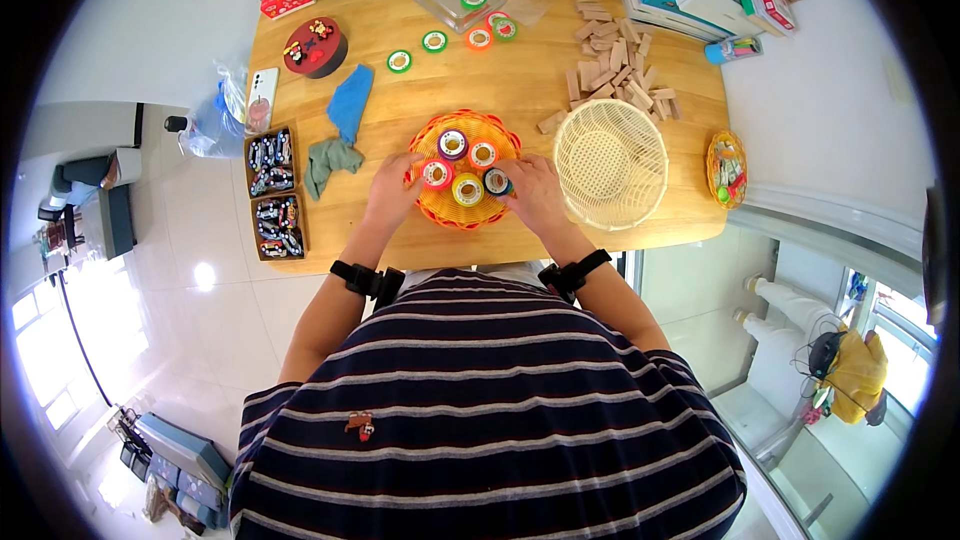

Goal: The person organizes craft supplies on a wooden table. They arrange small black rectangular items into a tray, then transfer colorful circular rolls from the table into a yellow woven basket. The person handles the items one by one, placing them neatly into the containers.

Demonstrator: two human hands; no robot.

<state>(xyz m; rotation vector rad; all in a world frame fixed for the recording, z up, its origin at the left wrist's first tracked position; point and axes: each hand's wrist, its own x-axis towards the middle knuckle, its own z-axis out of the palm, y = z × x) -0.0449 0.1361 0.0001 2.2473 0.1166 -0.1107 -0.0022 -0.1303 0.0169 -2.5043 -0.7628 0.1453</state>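
An orange-rimmed woven basket (469,217) sits in front of me with several tape-like rolls in it. My left hand (394,186) is at its left rim, fingertips beside a red-pink roll (437,175); whether they grip it or the rim I cannot tell. At the right, my right hand (534,191) has thumb and fingers around a dark blue roll (497,181). A purple roll (453,144), an orange roll (483,154) and a yellow roll (468,190) lie between the hands. More green, orange and red rolls, one being a green roll (400,61), lie farther back on the table.
To the right stands a cream woven basket (611,219), with wooden blocks (619,56) piled behind it. Blue cloth (350,101), green cloth (330,159) and boxes of toy cars (277,227) lie left. A clear plastic lid (450,4) and a round red box (316,47) are farther back.
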